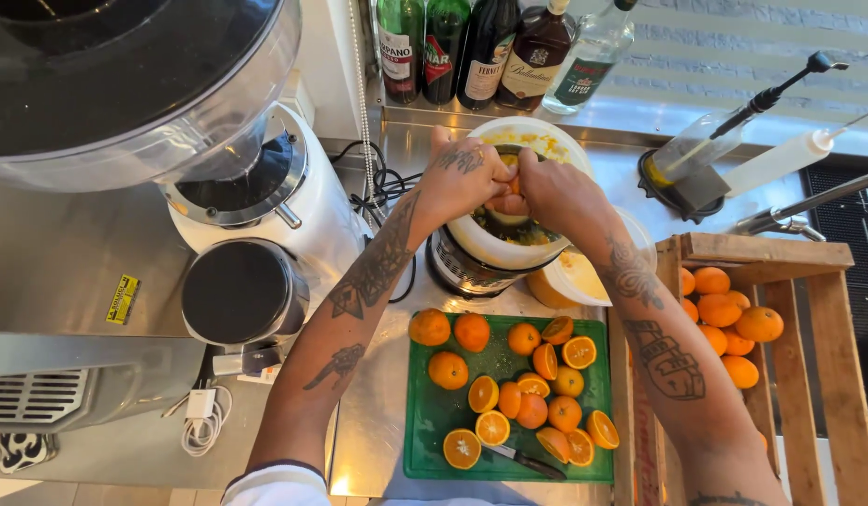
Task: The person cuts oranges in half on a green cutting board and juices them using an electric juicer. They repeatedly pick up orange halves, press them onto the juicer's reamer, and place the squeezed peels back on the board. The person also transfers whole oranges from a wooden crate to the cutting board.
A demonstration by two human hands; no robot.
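Stainless-steel counter (378,412) of a bar, seen from above, with a row of dark and clear bottles (490,47) standing along the far edge. Centre, far: a citrus juicer (509,239) with a white bowl and a metal base. Both hands meet over its middle. The left hand (457,178) and the right hand (556,192) are closed together on an orange half (511,192), pressing it down onto the juicer; only a small patch of the fruit shows between the fingers. Both forearms are tattooed.

Near the viewer, just in front of the juicer, lies a green cutting board (425,440) carrying whole oranges and cut halves, cut faces upward. A small dark-handled knife (526,460) rests on the board's near edge. A pale tub (575,281) stands just right of the juicer, partly hidden by the right forearm.

Right: a wooden crate (809,309) holds further whole oranges. Right, far: a clear squeeze bottle (696,150) and a white squeeze bottle (781,159), lying tilted. Left: a white coffee grinder (275,206) beneath a large smoked hopper (125,84).
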